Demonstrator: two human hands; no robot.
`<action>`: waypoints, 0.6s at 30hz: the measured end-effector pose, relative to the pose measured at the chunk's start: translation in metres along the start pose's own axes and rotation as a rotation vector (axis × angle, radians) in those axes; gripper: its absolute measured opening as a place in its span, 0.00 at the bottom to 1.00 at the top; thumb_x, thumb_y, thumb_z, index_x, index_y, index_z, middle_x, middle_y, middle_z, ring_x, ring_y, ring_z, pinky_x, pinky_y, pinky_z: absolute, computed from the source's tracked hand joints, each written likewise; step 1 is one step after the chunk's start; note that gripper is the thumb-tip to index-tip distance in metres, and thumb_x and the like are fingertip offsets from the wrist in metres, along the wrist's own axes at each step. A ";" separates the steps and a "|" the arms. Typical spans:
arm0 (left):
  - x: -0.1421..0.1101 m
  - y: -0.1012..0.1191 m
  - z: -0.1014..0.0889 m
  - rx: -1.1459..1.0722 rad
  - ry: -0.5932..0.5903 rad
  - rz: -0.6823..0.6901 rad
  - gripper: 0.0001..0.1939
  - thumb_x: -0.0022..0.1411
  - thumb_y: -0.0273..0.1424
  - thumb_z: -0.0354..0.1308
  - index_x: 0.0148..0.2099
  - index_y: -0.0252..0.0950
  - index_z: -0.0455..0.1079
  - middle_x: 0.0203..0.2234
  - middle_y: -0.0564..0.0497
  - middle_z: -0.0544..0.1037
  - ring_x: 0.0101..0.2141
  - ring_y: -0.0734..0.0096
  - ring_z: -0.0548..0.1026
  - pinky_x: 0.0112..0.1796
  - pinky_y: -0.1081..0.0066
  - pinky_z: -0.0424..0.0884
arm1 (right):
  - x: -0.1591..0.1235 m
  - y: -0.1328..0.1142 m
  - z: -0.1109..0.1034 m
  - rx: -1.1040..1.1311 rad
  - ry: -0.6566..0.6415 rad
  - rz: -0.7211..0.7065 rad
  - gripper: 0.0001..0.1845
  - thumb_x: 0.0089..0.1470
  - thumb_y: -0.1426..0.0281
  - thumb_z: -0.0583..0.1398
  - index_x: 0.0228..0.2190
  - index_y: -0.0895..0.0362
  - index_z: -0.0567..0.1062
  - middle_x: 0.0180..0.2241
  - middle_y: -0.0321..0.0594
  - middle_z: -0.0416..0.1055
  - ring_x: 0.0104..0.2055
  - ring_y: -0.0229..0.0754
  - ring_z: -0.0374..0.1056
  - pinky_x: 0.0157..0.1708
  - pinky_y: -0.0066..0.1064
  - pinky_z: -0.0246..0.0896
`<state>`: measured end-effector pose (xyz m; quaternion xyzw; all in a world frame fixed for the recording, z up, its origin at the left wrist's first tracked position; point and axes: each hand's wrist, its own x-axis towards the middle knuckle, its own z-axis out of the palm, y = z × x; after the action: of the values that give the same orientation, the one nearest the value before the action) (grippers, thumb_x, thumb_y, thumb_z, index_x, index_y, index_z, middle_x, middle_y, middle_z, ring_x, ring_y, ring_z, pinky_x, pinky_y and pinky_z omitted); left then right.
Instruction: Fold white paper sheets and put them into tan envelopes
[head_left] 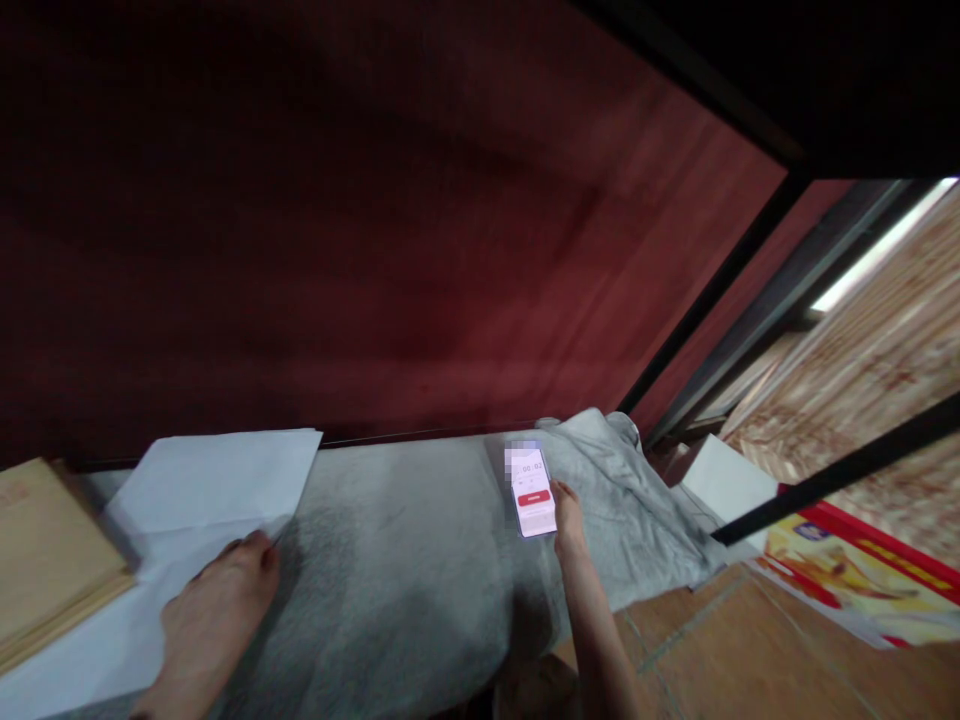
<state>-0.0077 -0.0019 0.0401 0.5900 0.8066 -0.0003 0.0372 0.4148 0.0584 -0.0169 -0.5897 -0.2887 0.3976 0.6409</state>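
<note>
My right hand (570,515) grips a smartphone (534,495) by its right side. The lit screen shows "00:02" and a red button, and its top left part is blurred out. At the left, my left hand (225,590) has its fingers curled at the right edge of some white paper (225,480), apparently pinching it; the fingertips are partly hidden. A crease runs across the paper. On the paper's left part lies a stack of brownish paper or envelopes (52,565).
Under these things is a grey cloth-like surface (405,540) with a rounded front edge. A crumpled grey cloth (630,510) lies at its right end. A dark red panel (420,250) rises behind. Dark bars (720,290) and a red-yellow printed box (862,570) are to the right, over a tiled floor (720,650).
</note>
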 end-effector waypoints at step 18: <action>0.006 -0.003 0.015 0.042 0.142 0.119 0.22 0.70 0.34 0.45 0.57 0.26 0.69 0.54 0.34 0.72 0.51 0.44 0.72 0.44 0.57 0.69 | 0.019 0.000 -0.007 -0.347 0.131 0.038 0.14 0.48 0.58 0.62 0.18 0.52 0.72 0.18 0.39 0.71 0.30 0.50 0.72 0.33 0.37 0.62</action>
<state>-0.0114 0.0019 0.0249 0.6360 0.7705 0.0269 -0.0327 0.4307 0.0708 -0.0199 -0.7214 -0.2992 0.3146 0.5395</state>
